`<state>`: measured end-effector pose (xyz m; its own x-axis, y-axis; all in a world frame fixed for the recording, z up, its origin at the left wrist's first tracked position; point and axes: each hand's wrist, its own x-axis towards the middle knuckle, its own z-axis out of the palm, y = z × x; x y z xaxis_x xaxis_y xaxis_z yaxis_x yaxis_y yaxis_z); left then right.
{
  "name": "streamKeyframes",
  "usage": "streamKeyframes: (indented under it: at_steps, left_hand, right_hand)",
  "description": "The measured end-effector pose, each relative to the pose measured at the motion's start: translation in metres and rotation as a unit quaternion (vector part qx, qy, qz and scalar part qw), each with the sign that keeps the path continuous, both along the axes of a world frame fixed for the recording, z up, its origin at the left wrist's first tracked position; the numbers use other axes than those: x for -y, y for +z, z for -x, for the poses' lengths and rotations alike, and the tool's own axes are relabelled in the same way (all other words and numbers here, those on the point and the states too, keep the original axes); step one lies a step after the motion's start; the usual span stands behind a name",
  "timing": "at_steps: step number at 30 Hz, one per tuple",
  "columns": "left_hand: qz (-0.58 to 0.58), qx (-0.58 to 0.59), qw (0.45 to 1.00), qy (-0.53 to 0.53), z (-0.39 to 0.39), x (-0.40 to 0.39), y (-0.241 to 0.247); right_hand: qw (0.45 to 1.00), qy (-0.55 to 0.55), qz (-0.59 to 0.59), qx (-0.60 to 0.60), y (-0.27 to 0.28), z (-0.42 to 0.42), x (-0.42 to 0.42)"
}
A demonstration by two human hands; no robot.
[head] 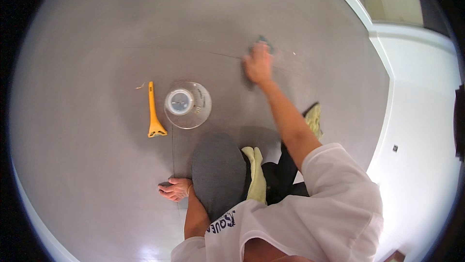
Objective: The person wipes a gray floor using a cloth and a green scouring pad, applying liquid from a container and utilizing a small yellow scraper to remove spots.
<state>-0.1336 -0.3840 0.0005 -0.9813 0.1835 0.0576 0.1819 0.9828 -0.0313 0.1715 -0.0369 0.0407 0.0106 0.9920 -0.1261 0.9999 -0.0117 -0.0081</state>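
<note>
My right hand point(258, 64) reaches far forward and lies on a green pad point(266, 40), likely a scouring pad, against the grey floor point(91, 80). The hand is slightly blurred and hides most of the pad. Beside my knee, my left hand point(175, 190) rests on the floor with nothing in it, thumb apart from the fingers. Ahead of the knee is a clear round plastic container point(201, 111) with a smaller pale disc-shaped part; whether that is its base or a lid I cannot tell. Just left of it lies a yellow-handled scraper point(152, 111), its wide head towards me.
A pale yellow cloth point(257, 178) hangs at my lap, and another yellowish cloth-like thing point(314, 120) shows beyond my right elbow. Small debris point(140, 86) lies near the scraper. A white wall point(417, 109) with a glazed opening point(388, 4) bounds the right side.
</note>
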Motion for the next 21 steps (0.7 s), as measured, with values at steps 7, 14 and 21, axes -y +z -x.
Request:
streamKeyframes:
  at_steps: [7,14,21]
  left_hand:
    - [-0.009,0.011,1.0,-0.022,0.006,0.007,-0.019]
    - [-0.042,-0.02,0.999,0.0,0.002,-0.004,-0.009]
    - [-0.088,0.058,0.994,0.04,0.018,-0.036,0.023]
  right_hand:
    - [0.967,0.168,0.041,-0.189,0.004,0.057,0.021]
    - [0.964,-0.253,-0.02,-0.072,0.016,-0.153,0.066]
    - [0.992,-0.042,-0.099,-0.07,-0.004,-0.049,0.056]
